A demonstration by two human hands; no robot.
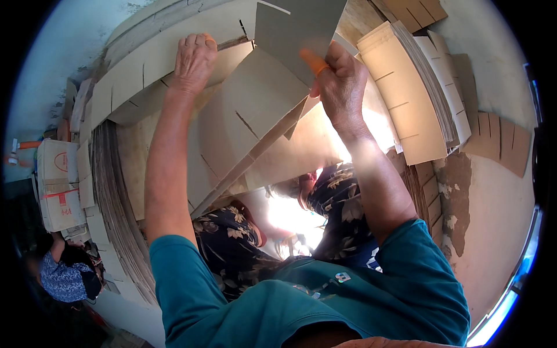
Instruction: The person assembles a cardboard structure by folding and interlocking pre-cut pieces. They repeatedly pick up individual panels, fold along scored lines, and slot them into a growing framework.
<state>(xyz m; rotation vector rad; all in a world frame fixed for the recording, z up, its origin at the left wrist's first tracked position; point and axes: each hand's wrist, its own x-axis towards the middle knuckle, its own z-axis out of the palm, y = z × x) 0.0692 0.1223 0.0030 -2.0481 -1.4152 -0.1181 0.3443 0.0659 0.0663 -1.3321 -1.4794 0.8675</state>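
My left hand (196, 62) is closed at the upper left, at the edge of a slotted cardboard strip; an orange finger cover shows on one finger. My right hand (343, 87), also with orange finger covers, grips a grey cardboard sheet (293, 35) that stands tilted at the top centre. Between my arms, a larger slotted cardboard piece (232, 116) slants down toward my lap, its long edge running from near the right hand to my left knee. The fingertips of both hands are partly hidden.
Stacked slotted cardboard (406, 93) leans on the right, with brown pieces (499, 139) against the peeling wall. A tall cardboard stack (116, 191) stands left, near a carton (58, 185). Another person (67, 278) is at the far left. Bright light glares between my knees.
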